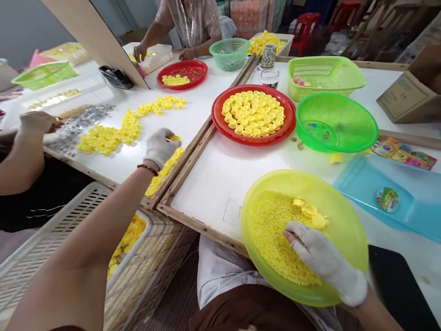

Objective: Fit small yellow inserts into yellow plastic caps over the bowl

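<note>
My left hand (162, 146), in a white glove with bare fingertips, reaches over the left table. Its fingers pinch a small yellow cup (175, 138) above a row of yellow cups (164, 172) along the wooden edge. My right hand (310, 250), also gloved, is in the yellow bowl (356, 230). Its fingers are pressed together at the small yellow beads (270, 230); what they hold, if anything, is hidden. Several yellow cups (309, 210) lie on the beads just beyond that hand. A red plate (218, 115) full of yellow cups stands behind the bowl.
A green bowl (370, 124), a light green basket (360, 78) and a glass jar (269, 78) stand behind. A blue tray (413, 202) and black phone (399, 285) lie right. A co-worker's hand (39, 124) is left; another person sits across. A crate (86, 197) stands below.
</note>
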The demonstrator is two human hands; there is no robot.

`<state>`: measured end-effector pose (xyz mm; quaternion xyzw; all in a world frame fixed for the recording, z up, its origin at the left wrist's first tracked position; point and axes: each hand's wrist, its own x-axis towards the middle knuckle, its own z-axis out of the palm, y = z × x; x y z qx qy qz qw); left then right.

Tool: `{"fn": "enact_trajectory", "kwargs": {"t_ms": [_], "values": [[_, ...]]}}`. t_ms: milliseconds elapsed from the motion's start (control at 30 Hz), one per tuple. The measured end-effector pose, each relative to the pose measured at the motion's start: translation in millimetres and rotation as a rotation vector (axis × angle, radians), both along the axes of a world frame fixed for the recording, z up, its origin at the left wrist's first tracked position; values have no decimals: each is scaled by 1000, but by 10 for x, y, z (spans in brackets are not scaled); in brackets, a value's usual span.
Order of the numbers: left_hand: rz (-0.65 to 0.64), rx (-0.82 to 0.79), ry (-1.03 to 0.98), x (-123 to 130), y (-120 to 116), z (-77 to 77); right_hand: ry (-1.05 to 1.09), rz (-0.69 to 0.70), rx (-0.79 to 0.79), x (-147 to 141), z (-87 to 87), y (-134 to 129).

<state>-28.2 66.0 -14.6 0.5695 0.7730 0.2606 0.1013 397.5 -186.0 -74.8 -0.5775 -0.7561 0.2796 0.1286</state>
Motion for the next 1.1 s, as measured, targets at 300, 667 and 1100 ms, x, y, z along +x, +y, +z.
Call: {"fn": "enact_trajectory", "kwargs": {"t_ms": [300, 667, 1100], "values": [[57, -327, 34, -752, 350, -197, -79, -10, -3, -35, -8, 65], [-168, 59, 234, -20, 276, -95, -180, 208, -72, -137, 20, 82], [-1323, -229, -156, 3174, -1016, -558, 1440, -631, -467, 150, 351, 159]]}}
